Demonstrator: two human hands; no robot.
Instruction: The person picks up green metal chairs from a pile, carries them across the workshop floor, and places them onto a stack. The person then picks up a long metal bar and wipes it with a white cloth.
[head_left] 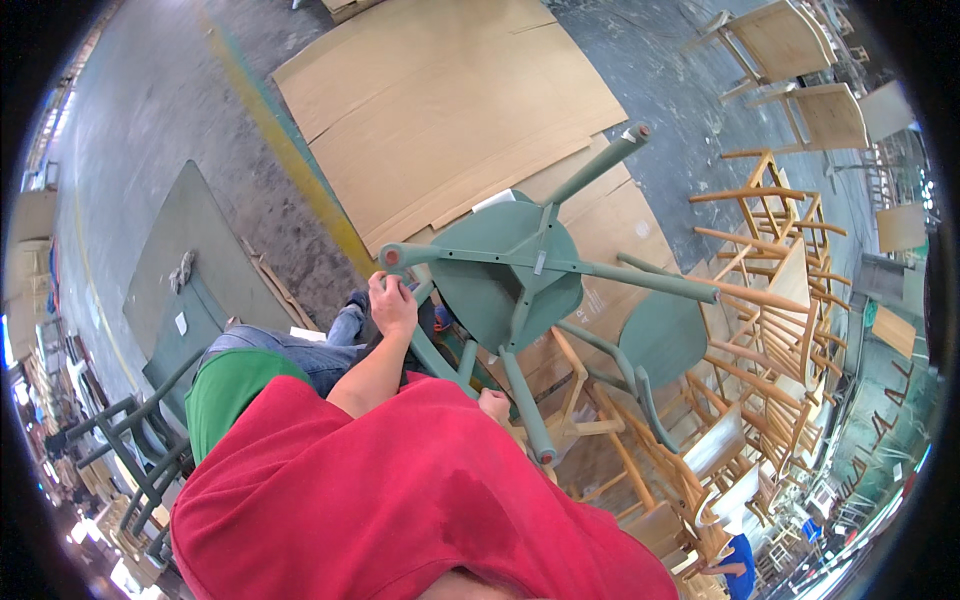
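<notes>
A green wooden chair (pixel 462 262) is turned bottom up in front of me, its round seat's underside, cross braces and splayed legs showing. My left hand (pixel 393 305) is closed around a green part of it, close to the reddish-tipped end of the left leg. Lower down, my right hand (pixel 494 404) is curled at the chair's near side, beside the leg that points toward me. The red shirt hides most of the right hand and its forearm. Part of the chair's near side is also covered by my arm and clothing.
Flat cardboard sheets (pixel 450 100) cover the floor ahead. Another green chair (pixel 662 335) stands close on the right, among stacked bare-wood chairs (pixel 780 290). At left are a grey-green board (pixel 190 250) and dark green chair frames (pixel 130 440). A person in blue (pixel 738 568) is at lower right.
</notes>
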